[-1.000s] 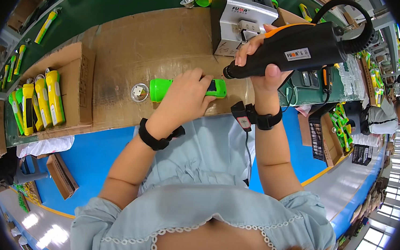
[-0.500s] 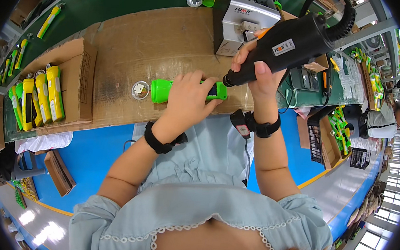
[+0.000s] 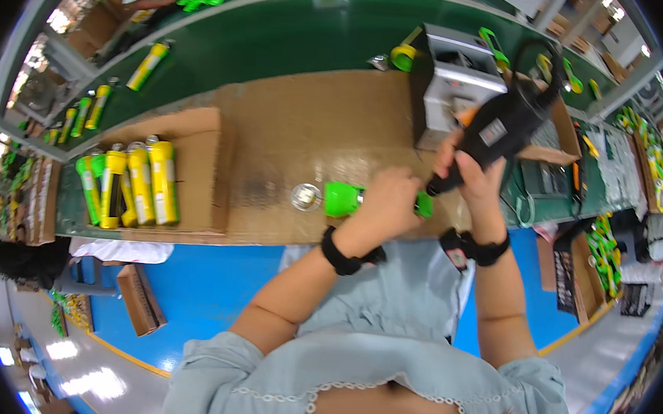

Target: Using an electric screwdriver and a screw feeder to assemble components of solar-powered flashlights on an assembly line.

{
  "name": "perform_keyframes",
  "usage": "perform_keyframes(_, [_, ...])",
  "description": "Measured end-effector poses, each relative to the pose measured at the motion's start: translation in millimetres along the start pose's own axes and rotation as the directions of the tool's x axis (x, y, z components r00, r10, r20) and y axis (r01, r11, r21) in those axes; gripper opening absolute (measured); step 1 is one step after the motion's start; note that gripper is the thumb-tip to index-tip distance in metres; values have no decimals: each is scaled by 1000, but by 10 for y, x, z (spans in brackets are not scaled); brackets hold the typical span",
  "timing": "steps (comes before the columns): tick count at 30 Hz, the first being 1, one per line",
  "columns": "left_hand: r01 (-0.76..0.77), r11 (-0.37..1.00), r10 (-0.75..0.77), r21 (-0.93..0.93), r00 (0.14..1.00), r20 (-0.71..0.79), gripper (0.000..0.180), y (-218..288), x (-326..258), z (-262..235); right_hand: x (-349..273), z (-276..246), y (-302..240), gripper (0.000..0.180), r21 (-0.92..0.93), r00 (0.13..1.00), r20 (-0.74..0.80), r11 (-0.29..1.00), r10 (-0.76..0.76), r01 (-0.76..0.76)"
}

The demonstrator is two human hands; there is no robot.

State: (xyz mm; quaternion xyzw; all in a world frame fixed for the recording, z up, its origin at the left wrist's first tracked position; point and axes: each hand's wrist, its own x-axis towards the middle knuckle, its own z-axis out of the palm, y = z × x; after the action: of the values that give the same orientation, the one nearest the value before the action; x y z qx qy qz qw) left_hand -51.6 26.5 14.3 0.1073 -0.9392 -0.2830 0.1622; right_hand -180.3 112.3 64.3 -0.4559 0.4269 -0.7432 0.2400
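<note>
A green flashlight (image 3: 340, 200) lies on its side on a cardboard sheet (image 3: 292, 118), its wide head to the left. Over the middle of its body is my left hand (image 3: 390, 202), fingers bunched near the tail end. In my right hand (image 3: 470, 171) is a black electric screwdriver (image 3: 501, 131), tilted, its tip down by the flashlight's tail. Whether the tip touches the flashlight cannot be made out, as my left fingers are close to it. Just left of the flashlight head lies a round clear reflector piece (image 3: 306, 197).
An open cardboard box (image 3: 221, 171) on the left holds several yellow and green flashlights. Behind my right hand stand a silver-grey machine (image 3: 461, 93) and a carton (image 3: 559, 139). More flashlights (image 3: 149, 66) lie on the green bench (image 3: 282, 40). A person's arm (image 3: 157, 2) shows at far left.
The whole view has shifted, so the bench appears further right and lower. My left fingers have drawn together nearer the flashlight's tail. The screwdriver is still in my right hand.
</note>
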Motion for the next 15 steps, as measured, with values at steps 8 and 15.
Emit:
perform_keyframes(8, [20,1000,-19,16,999,-34,42,105,-5,-20,106,-38,-318,55,14,997,7,996,-83,83])
perform_keyframes(15, [18,999,-16,46,999,-41,42,101,41,-81,703,-180,-654,32,-230,843,-281,885,-459,405])
